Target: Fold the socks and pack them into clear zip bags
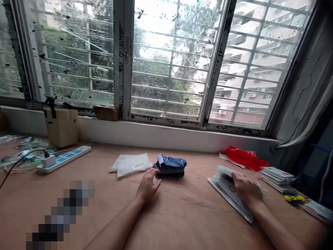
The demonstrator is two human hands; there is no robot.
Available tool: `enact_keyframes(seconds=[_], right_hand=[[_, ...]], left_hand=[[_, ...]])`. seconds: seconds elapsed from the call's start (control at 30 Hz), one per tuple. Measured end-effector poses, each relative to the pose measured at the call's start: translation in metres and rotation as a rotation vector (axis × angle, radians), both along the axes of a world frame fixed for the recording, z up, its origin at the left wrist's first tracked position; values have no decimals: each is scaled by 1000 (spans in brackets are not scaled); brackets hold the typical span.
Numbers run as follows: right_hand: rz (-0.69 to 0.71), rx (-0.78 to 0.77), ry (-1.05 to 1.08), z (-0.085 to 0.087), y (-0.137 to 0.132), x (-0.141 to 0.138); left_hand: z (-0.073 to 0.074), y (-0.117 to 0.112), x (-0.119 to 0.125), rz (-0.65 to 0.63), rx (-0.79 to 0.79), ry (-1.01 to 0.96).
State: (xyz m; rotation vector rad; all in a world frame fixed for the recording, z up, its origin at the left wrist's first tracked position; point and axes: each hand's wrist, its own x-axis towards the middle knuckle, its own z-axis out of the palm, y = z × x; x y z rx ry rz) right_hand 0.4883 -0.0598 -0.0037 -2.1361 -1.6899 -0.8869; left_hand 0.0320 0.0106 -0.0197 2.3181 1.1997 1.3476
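Blue striped socks (170,166) beside left hand (148,185), fingers curled; right hand (246,187), fingers spread on plastic bag (226,194).

A stack of folded socks (170,167), blue with white stripes on top and darker fabric beneath, is recorded lying flat on the surface (187,218), its near end just beside the left hand (148,185). A clear plastic packet (226,194) enclosing white printed paper is found lying at a slant, partly covered by the right hand (246,187), with its upper edge raised. The printing is too small to be read.
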Motion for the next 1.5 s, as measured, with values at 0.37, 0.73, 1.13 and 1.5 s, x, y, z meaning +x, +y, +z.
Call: enact_keyframes(seconds=[0.37,0.73,1.13,1.5], right_hand=[[253,146,-132,79,-7,-98],[718,-56,27,59,13,-240],[906,-216,1239,0,39,-185],[887,70,1209,-5,40,-192]], left_hand=[[5,-16,3,-150,-5,-68],[7,-15,3,-268,-178,-382],[-1,3,-9,-22,-113,-484],[1,7,-15,172,16,-436]])
